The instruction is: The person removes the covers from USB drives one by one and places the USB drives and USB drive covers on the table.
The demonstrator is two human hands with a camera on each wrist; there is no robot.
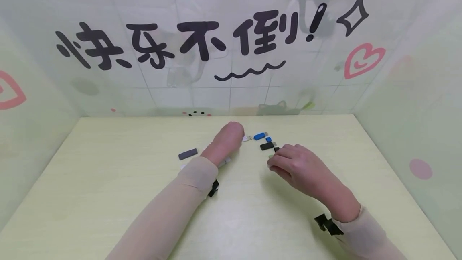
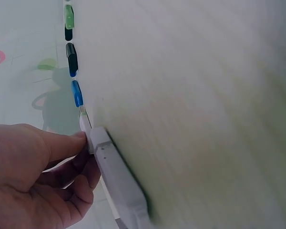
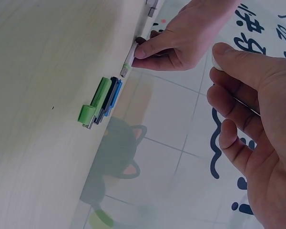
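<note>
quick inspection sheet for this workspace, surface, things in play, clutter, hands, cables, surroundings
Surface: pale yellow wood-grain tabletop.
Job's things: blue USB stick and small blue cap; black USB stick; green USB stick; dark grey rectangular stick; light grey stick, partly hidden by the beige left sleeve.
Clutter: tiny dark mark on the tabletop.
Grips: left hand pinches a white USB stick; right hand pinches a small white piece, mostly hidden.
Cables: nothing seen.
Surroundings: pale wall with black Chinese lettering.
</note>
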